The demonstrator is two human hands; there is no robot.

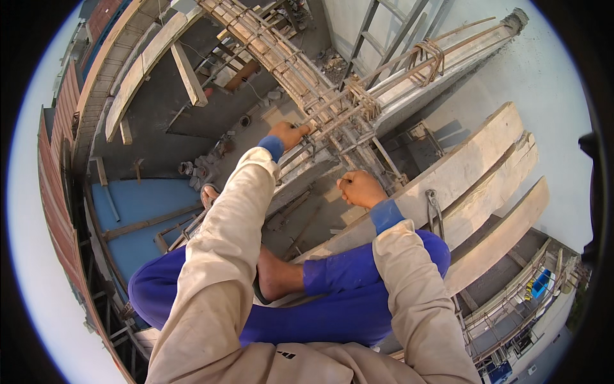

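My left hand (291, 135) is closed at the edge of a rebar cage (329, 115), its fingers round the end of a steel reinforcing bar. To the right and nearer to me, my right hand (362, 189) is curled with thumb and fingers pressed together. Whatever it pinches, if anything, is too small to make out. The cage's long bars and stirrups cross another run of bars in front of me. A bundle of stirrups (364, 102) hangs just beyond the crossing. Steel pincers (435, 208) lie on a wooden plank (457, 179) beside my right forearm.
I sit high up with my legs bent, on planks over a drop. More stirrups (430, 61) hang on bars above a concrete beam (416, 96). A ladder (387, 35) leans on the far wall. Blue sheeting (144, 211) lies below left, and a loose plank (502, 237) is at right.
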